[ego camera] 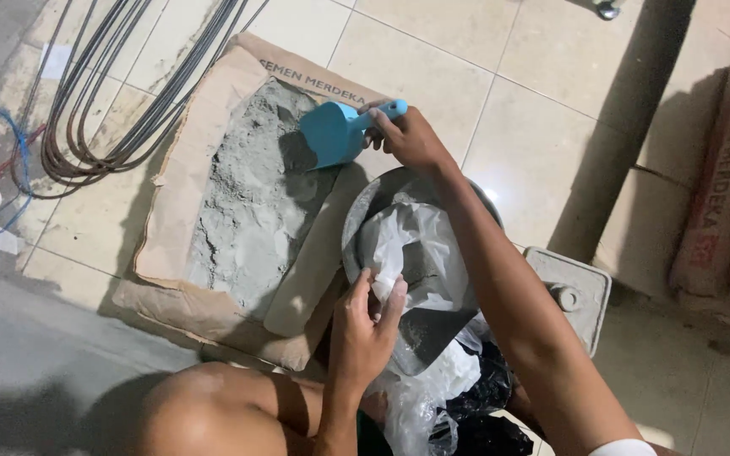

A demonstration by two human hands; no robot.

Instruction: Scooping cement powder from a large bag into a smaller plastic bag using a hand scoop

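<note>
- On the tiled floor (433, 51), seen from above: an opened paper sack (181, 211) lies flat, its top torn back to expose a bed of grey powder (247, 194)
- Right hand (411, 139): closed around the handle of a blue scoop (335, 133); the scoop's bowl hangs over the upper right edge of the powder, tilted, and whether it carries any powder cannot be told from this angle
- Left hand (365, 325): fingers pinched on the rim of a white plastic bag (411, 241), holding its mouth open
- The bag sits inside a grey round basin (361, 224), just beside the sack's right edge and between the person's knee (213, 405) and right forearm
- Progress, as a judgement: the sack is already open and the powder surface is rough and hollowed near the scoop, which suggests that some has been taken out; the bag's folds hide its inside, so how much it holds cannot be told; most of the powder remains in the sack
- Below the basin: more crumpled plastic, white and black (466, 397), lying loose against the person's legs
- Upper left: a coil of dark steel rods (107, 101) on the floor, touching the sack's far corner; blue cord (10, 143) beside it
- Right: a grey column base (572, 291) with a bolt, near the basin but apart from it, and further closed sacks (724, 194) stacked at the frame's edge
</note>
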